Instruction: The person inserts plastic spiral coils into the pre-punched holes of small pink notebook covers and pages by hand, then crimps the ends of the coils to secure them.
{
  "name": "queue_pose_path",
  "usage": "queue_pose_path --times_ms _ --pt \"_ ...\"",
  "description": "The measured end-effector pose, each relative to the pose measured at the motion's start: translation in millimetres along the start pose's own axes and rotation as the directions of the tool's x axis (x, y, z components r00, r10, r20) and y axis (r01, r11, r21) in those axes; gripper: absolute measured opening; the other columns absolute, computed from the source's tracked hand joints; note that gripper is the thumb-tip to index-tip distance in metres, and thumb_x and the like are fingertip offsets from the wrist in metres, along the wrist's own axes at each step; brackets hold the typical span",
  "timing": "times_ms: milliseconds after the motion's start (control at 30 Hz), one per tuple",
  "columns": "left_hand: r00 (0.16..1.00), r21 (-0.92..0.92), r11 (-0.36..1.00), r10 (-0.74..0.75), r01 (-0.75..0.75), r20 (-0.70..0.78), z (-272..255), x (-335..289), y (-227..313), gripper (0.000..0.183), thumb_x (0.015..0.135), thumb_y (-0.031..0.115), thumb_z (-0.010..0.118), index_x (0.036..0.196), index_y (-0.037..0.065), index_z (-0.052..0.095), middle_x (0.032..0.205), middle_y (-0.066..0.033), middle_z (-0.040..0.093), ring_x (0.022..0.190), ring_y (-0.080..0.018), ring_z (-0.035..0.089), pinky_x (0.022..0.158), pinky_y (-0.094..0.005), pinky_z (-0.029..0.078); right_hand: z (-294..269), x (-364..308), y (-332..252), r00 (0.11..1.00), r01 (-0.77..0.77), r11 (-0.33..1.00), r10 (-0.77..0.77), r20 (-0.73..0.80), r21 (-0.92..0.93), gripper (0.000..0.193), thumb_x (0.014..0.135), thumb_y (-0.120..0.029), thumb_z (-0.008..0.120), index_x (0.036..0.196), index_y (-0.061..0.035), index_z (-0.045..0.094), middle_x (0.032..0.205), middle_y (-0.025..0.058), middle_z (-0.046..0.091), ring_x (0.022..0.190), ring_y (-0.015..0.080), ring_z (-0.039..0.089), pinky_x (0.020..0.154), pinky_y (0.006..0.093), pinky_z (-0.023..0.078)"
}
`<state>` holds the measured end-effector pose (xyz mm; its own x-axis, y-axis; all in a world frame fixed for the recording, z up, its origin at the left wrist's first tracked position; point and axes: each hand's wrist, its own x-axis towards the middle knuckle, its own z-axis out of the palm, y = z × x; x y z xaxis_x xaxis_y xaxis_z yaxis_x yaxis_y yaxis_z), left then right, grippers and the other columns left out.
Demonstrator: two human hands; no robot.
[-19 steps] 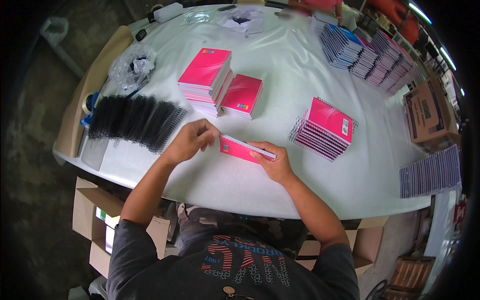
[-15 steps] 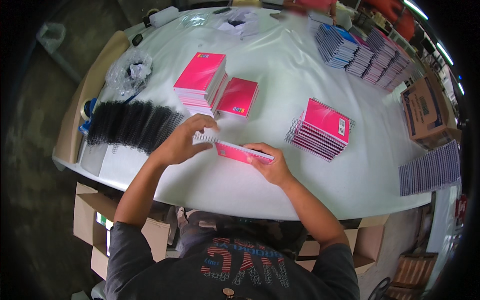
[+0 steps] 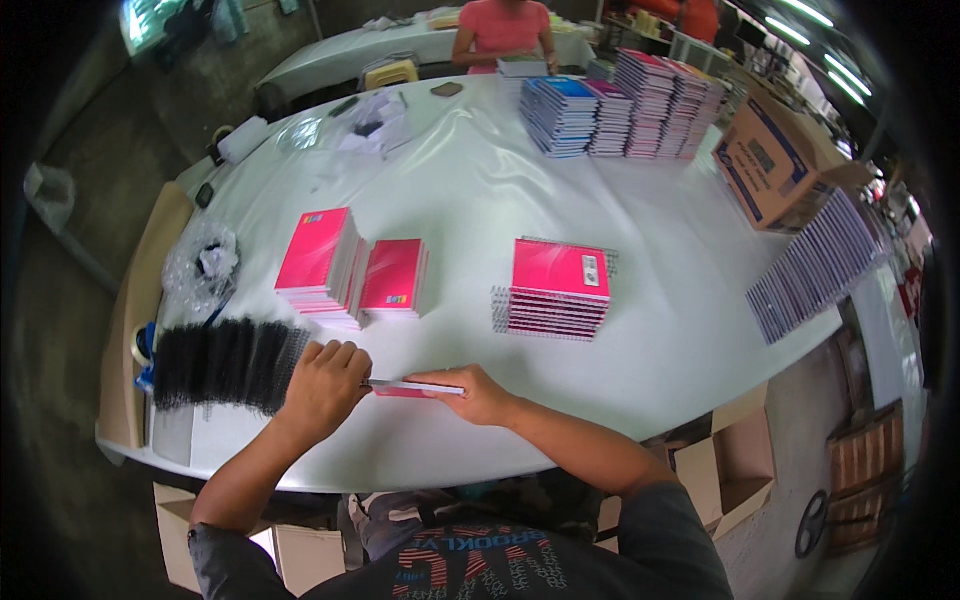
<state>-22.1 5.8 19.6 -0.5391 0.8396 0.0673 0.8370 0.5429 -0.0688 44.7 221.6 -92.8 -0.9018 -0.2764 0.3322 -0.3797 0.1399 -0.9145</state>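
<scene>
Near the table's front edge I hold a thin pink notebook [image 3: 410,391] edge-up. My right hand [image 3: 480,396] is closed around its right end, the fingers behind and the thumb in front. At the other end my left hand [image 3: 326,388] is closed, fingers curled over the notebook's left corner; whatever coil lies under them is hidden. Just left of that hand lies a row of black spiral coils [image 3: 225,365]. Beyond my hands stand a tall stack of pink notebooks [image 3: 318,255] and a lower one [image 3: 393,275]. Coil-bound pink notebooks [image 3: 560,270] are piled to the right.
Stacks of blue and pink notebooks [image 3: 560,105] rise at the far right, before a cardboard box [image 3: 765,165] and a slanted row of bound notebooks [image 3: 815,265]. Plastic wrap [image 3: 203,265] lies at the left. A person in pink [image 3: 505,30] is across the table.
The view has tilted up, showing more of the far side. My left hand has closed in on the notebook's left end, where a coil stuck out before. The notebook is now seen more edge-on.
</scene>
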Motion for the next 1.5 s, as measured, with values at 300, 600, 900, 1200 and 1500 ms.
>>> queue_pose_path --times_ms 300,600,900,1200,1500 --pt "0.974 0.021 1.000 -0.004 0.009 -0.226 -9 -8 26 0.032 0.065 0.024 0.075 0.088 0.008 0.060 0.091 -0.0061 0.058 0.090 -0.0240 0.053 0.082 -0.0388 0.037 20 -18 -12 1.000 0.021 0.998 -0.022 -0.014 -0.067 0.043 0.081 0.000 0.055 0.124 -0.0094 0.055 0.117 0.0159 0.059 0.104 0.0304 0.059 0.090 0.0337 0.044" --pt "0.989 -0.014 0.997 0.076 -0.078 -0.127 -10 -22 32 0.029 0.064 0.026 0.076 0.083 0.010 0.061 0.093 -0.0045 0.059 0.089 -0.0213 0.055 0.083 -0.0395 0.037 43 -48 -31 0.991 -0.024 0.995 0.010 -0.135 -0.101 0.050 0.079 0.005 0.052 0.126 -0.0112 0.052 0.113 0.0189 0.060 0.098 0.0347 0.059 0.086 0.0353 0.044" --pt "0.897 0.272 0.958 0.040 0.091 -0.440 23 -36 34 0.080 0.064 0.046 0.075 0.126 0.004 0.046 0.126 -0.0283 0.045 0.119 -0.0469 0.040 0.100 -0.0573 0.028 55 -63 -32 0.981 -0.120 0.992 0.111 -0.158 -0.048 0.053 0.079 0.004 0.051 0.130 -0.0143 0.049 0.113 0.0184 0.059 0.092 0.0360 0.061 0.079 0.0353 0.048" --pt "0.818 -0.068 0.978 -0.204 0.199 -0.539 131 -88 7 0.107 0.078 0.068 0.041 0.139 -0.012 0.007 0.143 -0.0365 0.005 0.134 -0.0499 0.003 0.106 -0.0594 -0.001 77 -77 -31 0.998 -0.001 0.985 -0.009 -0.059 -0.175 0.066 0.067 0.012 0.053 0.129 -0.0119 0.051 0.126 0.0120 0.055 0.107 0.0292 0.057 0.090 0.0343 0.045" --pt "0.705 0.197 0.958 -0.008 0.209 -0.709 83 -73 34 0.089 0.088 0.055 0.033 0.141 -0.010 0.002 0.146 -0.0333 0.002 0.137 -0.0424 -0.001 0.110 -0.0499 -0.005 90 -78 -29 0.995 0.037 0.988 -0.052 -0.090 -0.153 0.071 0.066 0.012 0.052 0.132 -0.0123 0.047 0.125 0.0125 0.055 0.106 0.0314 0.057 0.090 0.0371 0.045"
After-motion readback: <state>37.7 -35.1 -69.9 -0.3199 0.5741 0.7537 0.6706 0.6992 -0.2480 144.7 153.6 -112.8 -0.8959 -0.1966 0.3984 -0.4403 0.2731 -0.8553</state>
